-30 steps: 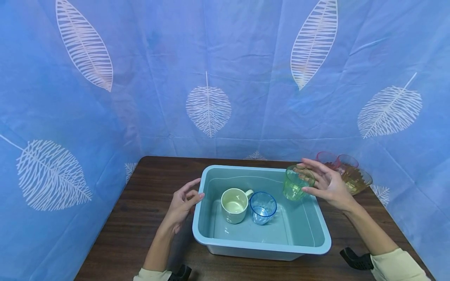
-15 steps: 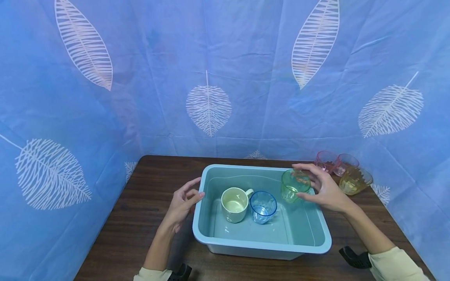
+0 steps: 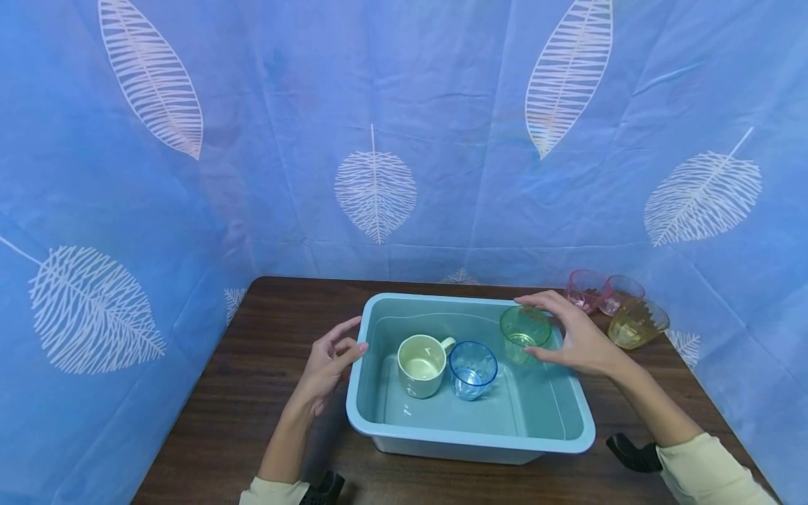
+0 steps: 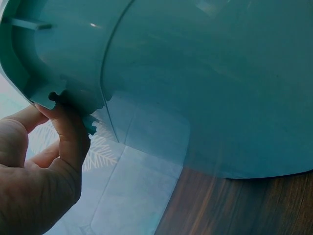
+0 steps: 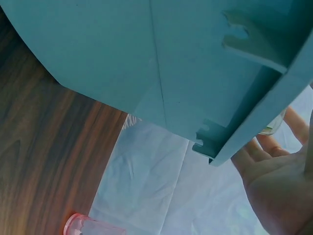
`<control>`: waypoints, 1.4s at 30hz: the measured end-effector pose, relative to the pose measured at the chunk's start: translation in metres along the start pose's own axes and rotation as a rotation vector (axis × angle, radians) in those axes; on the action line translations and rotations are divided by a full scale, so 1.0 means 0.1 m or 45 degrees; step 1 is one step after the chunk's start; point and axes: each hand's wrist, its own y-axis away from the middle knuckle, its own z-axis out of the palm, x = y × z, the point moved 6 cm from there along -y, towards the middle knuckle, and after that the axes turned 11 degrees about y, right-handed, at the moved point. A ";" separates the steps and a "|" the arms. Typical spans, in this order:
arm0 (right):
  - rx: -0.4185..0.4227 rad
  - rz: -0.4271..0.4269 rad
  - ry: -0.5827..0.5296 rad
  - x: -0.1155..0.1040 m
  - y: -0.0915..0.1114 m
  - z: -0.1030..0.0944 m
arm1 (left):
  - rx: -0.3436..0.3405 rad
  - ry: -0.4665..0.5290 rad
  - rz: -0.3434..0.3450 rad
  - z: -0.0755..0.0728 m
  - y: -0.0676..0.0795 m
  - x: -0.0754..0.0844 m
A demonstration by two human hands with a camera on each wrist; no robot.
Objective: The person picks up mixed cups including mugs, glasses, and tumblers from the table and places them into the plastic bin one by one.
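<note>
A green glass (image 3: 522, 330) is inside the right back part of the light-blue plastic basin (image 3: 467, 443). My right hand (image 3: 571, 333) holds it, thumb at the near side and fingers around the back of its rim. In the right wrist view that hand (image 5: 281, 181) is partly hidden by the basin's rim. My left hand (image 3: 328, 361) grips the basin's left rim; the left wrist view has its bent fingers (image 4: 68, 132) up against the rim's underside. A pale green mug (image 3: 419, 372), handle to the right, stands upright in the basin beside a blue glass (image 3: 472, 372).
Behind my right hand, at the table's back right corner, are a red glass (image 3: 585, 289), a pinkish glass (image 3: 621, 293) and a tilted amber glass (image 3: 637, 324). The dark wood table (image 3: 265, 351) backs onto a blue leaf-patterned curtain (image 3: 442, 196).
My right hand has moved left and slightly down with the green glass, deeper over the basin and away from the other glasses. My left hand has stayed at the rim.
</note>
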 end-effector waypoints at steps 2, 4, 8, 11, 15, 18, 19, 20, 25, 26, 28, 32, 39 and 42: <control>-0.019 0.003 0.051 0.00 -0.01 0.01 | -0.003 0.002 0.001 0.00 0.00 0.00; -0.041 0.007 0.090 0.00 -0.01 0.02 | -0.007 0.007 0.001 0.00 0.00 0.00; -0.083 0.009 0.147 0.01 -0.02 0.05 | -0.013 0.015 0.003 0.00 0.01 0.01; -0.132 0.031 0.173 0.01 -0.04 0.08 | -0.015 0.022 0.004 0.01 0.01 0.01; -0.217 0.074 0.231 0.02 -0.05 0.14 | -0.013 0.022 0.006 0.01 0.01 0.00; -0.266 0.081 0.291 0.01 -0.05 0.17 | -0.009 0.021 0.011 0.01 0.01 0.00; -0.279 0.079 0.311 0.00 -0.05 0.18 | -0.011 0.016 0.013 0.01 0.01 -0.01; -0.290 0.076 0.332 -0.01 -0.05 0.19 | -0.010 0.016 0.014 0.01 0.01 -0.01; -0.359 0.044 0.425 -0.05 -0.08 0.25 | -0.009 0.007 0.015 0.01 0.01 0.00; -0.378 0.046 0.441 -0.06 -0.09 0.26 | -0.005 0.008 0.013 0.00 0.00 0.00; -0.418 0.051 0.471 -0.08 -0.11 0.29 | -0.007 0.001 0.013 0.00 0.00 0.00; -0.483 0.076 0.520 -0.10 -0.14 0.33 | -0.003 0.000 0.013 0.00 0.00 0.00; -0.557 0.094 0.575 -0.10 -0.15 0.37 | -0.004 0.012 0.007 0.01 0.01 0.00; -0.567 0.081 0.599 -0.10 -0.15 0.39 | -0.003 0.013 0.006 0.01 0.01 0.01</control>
